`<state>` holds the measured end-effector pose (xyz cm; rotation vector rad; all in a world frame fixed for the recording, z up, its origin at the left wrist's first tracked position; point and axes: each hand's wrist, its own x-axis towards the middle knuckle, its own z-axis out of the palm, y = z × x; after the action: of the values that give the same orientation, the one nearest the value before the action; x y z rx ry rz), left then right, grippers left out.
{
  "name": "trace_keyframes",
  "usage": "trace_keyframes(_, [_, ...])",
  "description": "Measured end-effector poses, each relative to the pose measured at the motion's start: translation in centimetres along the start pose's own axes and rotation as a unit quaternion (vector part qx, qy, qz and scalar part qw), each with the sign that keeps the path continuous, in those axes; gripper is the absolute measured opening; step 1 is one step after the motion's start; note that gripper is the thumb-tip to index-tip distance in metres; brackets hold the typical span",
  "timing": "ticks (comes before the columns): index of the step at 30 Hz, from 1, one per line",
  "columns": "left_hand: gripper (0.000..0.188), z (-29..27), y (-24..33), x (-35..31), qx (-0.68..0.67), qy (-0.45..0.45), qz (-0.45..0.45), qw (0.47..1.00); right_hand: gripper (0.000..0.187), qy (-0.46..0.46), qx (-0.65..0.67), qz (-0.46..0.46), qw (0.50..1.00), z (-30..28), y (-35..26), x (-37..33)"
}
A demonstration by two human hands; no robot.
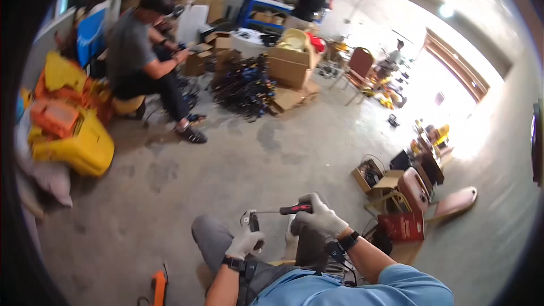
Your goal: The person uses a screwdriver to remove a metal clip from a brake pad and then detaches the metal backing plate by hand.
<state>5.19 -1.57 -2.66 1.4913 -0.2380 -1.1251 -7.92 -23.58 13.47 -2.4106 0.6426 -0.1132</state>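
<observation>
My right hand (pixel 324 218), in a whitish work glove, is closed round the red and black handle of a screwdriver (pixel 295 209). Its thin metal shaft points left, and the tip is at or very near a small part with a rounded metal end and a dark body (pixel 253 224). That part is gripped upright by my left hand (pixel 245 245), gloved as well, above my grey-trousered lap. Its exact kind is too small to make out, and I cannot tell whether the screwdriver tip is seated in it.
Lower left on the floor lies an orange tool-like object (pixel 159 289). To my right are a folded chair (pixel 416 187), a dark red box (pixel 401 226) and an open carton (pixel 367 175). A seated person (pixel 136 51), yellow plastic casings (pixel 85 144) and a cable heap (pixel 243 88) are farther off.
</observation>
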Motion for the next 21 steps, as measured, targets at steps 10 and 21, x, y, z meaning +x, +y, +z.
trace_keyframes(10, [0.034,2.0,-1.6,1.4,-0.016,-0.017,-0.013,1.000,0.055,-0.045,0.134,0.077,0.987,0.8,5.0,-2.1])
trace_keyframes(21, [0.088,2.4,2.0,0.3,0.130,0.072,-0.021,0.989,0.049,-0.066,0.177,0.103,0.977,1.9,7.6,1.2])
